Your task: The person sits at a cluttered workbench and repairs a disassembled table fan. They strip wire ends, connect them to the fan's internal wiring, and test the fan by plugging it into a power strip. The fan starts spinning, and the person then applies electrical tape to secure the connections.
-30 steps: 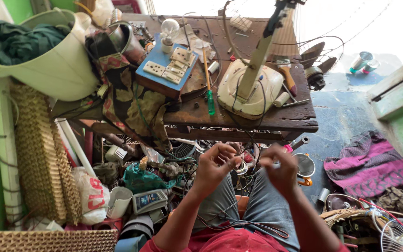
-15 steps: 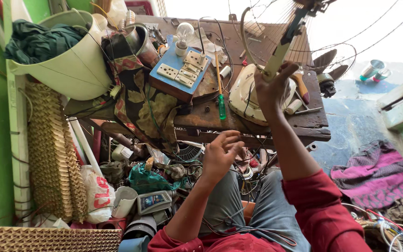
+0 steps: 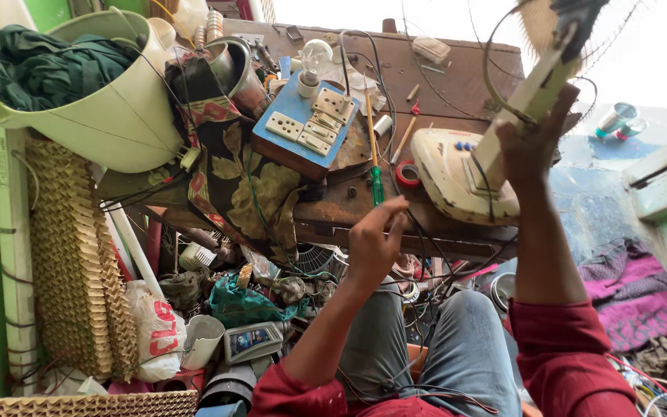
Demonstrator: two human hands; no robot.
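Observation:
My right hand [image 3: 533, 137] is raised and wrapped around the cream stem of a table fan [image 3: 457, 166] whose base rests on the wooden workbench [image 3: 434, 77]. My left hand [image 3: 376, 239] hovers at the bench's front edge, fingers pinched together around a thin dark wire, just below a green-handled screwdriver [image 3: 376, 181]. A blue switchboard [image 3: 310, 131] with white sockets and a bulb [image 3: 316, 58] lies left of the screwdriver.
A cream tub [image 3: 110, 116] holding green cloth sits at the upper left above a woven pad [image 3: 71, 262]. A patterned cloth [image 3: 233, 177] hangs off the bench. Tangled wires, a white cup [image 3: 202, 340], a small meter [image 3: 252, 340] and scrap crowd the floor. A red tape roll [image 3: 407, 174] lies by the fan base.
My right hand rose from my lap to the fan stem and now grips it higher up. My left hand lifted toward the bench edge. The view moved closer to the bench.

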